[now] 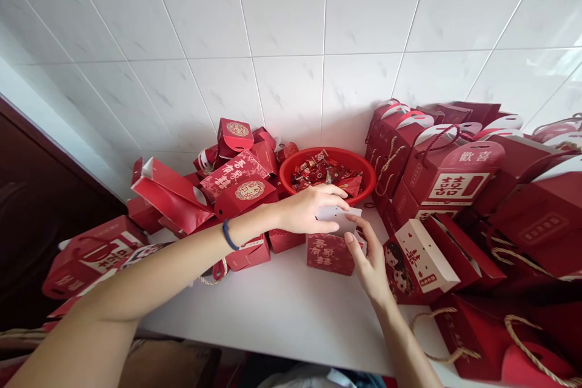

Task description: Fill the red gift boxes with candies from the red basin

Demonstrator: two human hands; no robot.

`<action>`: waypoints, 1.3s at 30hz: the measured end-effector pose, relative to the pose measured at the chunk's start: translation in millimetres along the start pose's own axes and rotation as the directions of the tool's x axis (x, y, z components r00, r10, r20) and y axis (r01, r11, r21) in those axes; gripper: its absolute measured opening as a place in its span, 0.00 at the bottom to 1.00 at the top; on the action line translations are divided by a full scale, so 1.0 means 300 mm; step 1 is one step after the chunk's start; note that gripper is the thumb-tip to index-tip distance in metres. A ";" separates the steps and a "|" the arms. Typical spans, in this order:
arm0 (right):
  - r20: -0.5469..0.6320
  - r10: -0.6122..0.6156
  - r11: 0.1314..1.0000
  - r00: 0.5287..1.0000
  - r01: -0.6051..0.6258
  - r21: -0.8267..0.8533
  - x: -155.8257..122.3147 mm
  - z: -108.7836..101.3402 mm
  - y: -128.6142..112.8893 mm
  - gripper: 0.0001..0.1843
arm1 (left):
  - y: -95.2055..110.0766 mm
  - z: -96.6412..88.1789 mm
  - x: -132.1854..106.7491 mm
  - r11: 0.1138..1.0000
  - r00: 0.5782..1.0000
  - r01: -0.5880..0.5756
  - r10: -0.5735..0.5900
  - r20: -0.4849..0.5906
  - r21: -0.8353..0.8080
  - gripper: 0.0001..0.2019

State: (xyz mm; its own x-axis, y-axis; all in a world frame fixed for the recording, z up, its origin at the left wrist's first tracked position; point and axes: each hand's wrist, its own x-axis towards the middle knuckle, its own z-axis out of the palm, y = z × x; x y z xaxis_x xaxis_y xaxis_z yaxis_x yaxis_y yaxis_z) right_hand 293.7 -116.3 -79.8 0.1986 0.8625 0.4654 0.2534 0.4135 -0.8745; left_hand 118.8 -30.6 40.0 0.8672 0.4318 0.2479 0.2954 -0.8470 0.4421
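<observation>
1. Heap of small red card boxes with gold lettering (236,185), far left on the white bench (282,309): lying tumbled, some with tops closed, some gaping. The closed ones are reading as done work.
2. Left hand (309,209), blue band on the wrist: reaching across and lying over the white top flap of item 3, fingers stretched and barely curled. Whether it is gripping the flap or only pressing it cannot be told.
3. Small red card box with pink characters (330,253), mid-bench, near side of the basin: standing upright, top flaps hanging open, contents not showing. It is looking unfinished.
4. Round red plastic basin of wrapped sweets (368,177), far centre by the tiled wall: holding a good stock, so supply is looking far from spent.
5. Right hand (370,260): spread open, fingertips touching the box's right upper edge, clasping nothing.
6. Red paper gift bags with rope handles (450,176), right: standing and lying crowded, several mouths open.
</observation>
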 end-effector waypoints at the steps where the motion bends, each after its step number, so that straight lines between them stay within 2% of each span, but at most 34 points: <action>1: -0.017 0.000 1.000 1.000 0.000 -0.006 0.000 0.000 -0.001 0.21 | -0.003 -0.009 -0.007 1.000 1.000 0.023 -0.023 0.008 0.014 0.23; 3: -0.061 0.000 1.000 0.998 -0.001 -0.018 -0.002 0.003 -0.002 0.20 | -0.008 -0.021 -0.020 0.995 0.995 0.095 -0.096 0.028 0.042 0.30; 4: -0.083 -0.003 1.000 0.997 0.002 -0.022 -0.003 0.005 -0.002 0.20 | -0.009 -0.024 -0.025 0.989 0.990 0.132 -0.134 0.037 0.064 0.29; 8: -0.135 -0.052 0.998 0.989 0.047 -0.042 -0.011 0.014 0.008 0.21 | -0.014 -0.014 -0.036 0.971 0.982 0.172 -0.181 0.047 0.165 0.14; 13: -0.186 -0.040 0.999 0.982 0.034 -0.037 -0.015 0.011 0.026 0.28 | -0.028 0.004 -0.039 0.976 0.985 0.154 -0.165 0.057 0.154 0.11; 19: -0.037 -0.043 0.993 0.998 0.038 -0.113 -0.021 0.006 0.003 0.15 | -0.031 0.009 -0.053 0.969 0.984 0.139 -0.158 0.081 0.202 0.08; 24: -0.069 -0.046 0.984 0.997 0.033 -0.177 -0.017 -0.002 -0.021 0.16 | -0.022 0.027 -0.067 0.952 0.992 0.102 -0.119 0.040 0.289 0.09; 30: 0.102 -0.007 0.959 0.995 0.036 -0.280 -0.026 -0.034 -0.073 0.19 | -0.031 0.023 -0.083 0.973 0.994 0.032 -0.055 0.094 0.229 0.06; 35: 0.110 -0.020 0.903 0.994 0.066 -0.425 -0.041 -0.035 -0.076 0.14 | -0.049 0.033 -0.089 0.949 0.992 -0.098 0.070 0.104 0.300 0.10; 39: 0.192 -0.022 0.880 0.981 0.110 -0.461 -0.042 -0.058 -0.104 0.15 | -0.044 0.026 -0.095 0.948 0.983 -0.153 0.117 0.141 0.278 0.07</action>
State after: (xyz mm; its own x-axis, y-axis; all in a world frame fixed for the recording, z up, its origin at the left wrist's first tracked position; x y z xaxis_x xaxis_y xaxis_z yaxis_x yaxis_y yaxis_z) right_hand 299.9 -145.1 -56.0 0.0075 0.8931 0.4497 0.6816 0.3245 -0.6558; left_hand 93.2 -34.0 20.4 0.9436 0.2815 0.1743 0.2588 -0.9555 0.1417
